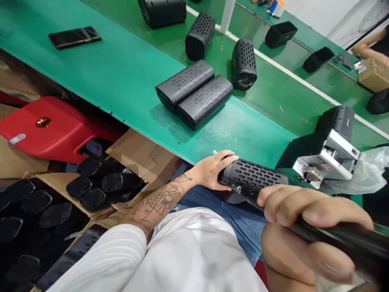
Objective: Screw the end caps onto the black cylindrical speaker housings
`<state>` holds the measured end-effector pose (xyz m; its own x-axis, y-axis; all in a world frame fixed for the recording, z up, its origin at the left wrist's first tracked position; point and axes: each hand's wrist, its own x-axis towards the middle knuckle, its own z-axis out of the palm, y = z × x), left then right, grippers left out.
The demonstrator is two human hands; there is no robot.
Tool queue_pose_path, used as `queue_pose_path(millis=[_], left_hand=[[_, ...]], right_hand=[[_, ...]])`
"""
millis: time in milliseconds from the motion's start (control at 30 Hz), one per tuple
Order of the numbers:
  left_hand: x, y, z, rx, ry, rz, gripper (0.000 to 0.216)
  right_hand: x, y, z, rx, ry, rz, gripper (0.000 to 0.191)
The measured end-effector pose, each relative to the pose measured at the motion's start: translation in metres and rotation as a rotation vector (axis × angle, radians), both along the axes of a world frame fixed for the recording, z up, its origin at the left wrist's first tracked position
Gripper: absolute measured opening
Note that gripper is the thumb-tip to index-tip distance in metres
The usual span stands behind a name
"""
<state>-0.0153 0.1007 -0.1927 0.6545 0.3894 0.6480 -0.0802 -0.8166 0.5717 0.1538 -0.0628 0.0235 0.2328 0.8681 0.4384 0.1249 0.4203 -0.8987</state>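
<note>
Fingers of my left hand wrap round the end of a black slotted speaker housing, held at the green bench's near edge above my lap. Close to the camera, my right hand grips a thick black electric screwdriver. Its front end points down toward the housing's near side; my fingers partly hide it, so I cannot tell whether the tip touches. A small shiny metal spot shows on the housing's side. Two more black speaker housings, a left one and a right one, lie side by side on the bench.
A white screw feeder stands at the right, beside a clear plastic bag. A phone lies far left on the bench. Below are a red stool and cartons of black housings. Another person's arm shows top right.
</note>
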Motion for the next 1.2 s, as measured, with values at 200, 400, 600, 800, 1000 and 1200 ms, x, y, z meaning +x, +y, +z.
queue_pose_path(millis=[200, 400, 600, 800, 1000, 1200], left_hand=[[0.004, -0.002, -0.004, -0.020, -0.009, 0.003, 0.121], [0.005, -0.002, -0.003, 0.001, 0.046, 0.013, 0.119], [0.005, -0.005, 0.002, -0.017, 0.042, 0.018, 0.118], [0.006, -0.006, 0.006, -0.051, 0.107, -0.008, 0.112], [0.007, -0.007, 0.008, -0.078, 0.150, -0.014, 0.106], [0.005, -0.009, 0.011, -0.188, 0.099, -0.042, 0.098]], right_hand=[[-0.015, 0.031, -0.005, -0.048, 0.038, 0.098, 0.016], [-0.012, 0.037, -0.016, 0.021, 0.009, 0.202, 0.011], [-0.015, 0.037, -0.016, 0.044, -0.038, 0.204, 0.015], [-0.013, 0.041, -0.021, 0.045, -0.046, 0.261, 0.018], [-0.008, 0.044, -0.028, 0.079, -0.061, 0.329, 0.019], [-0.011, 0.043, -0.031, 0.077, -0.057, 0.334, 0.015]])
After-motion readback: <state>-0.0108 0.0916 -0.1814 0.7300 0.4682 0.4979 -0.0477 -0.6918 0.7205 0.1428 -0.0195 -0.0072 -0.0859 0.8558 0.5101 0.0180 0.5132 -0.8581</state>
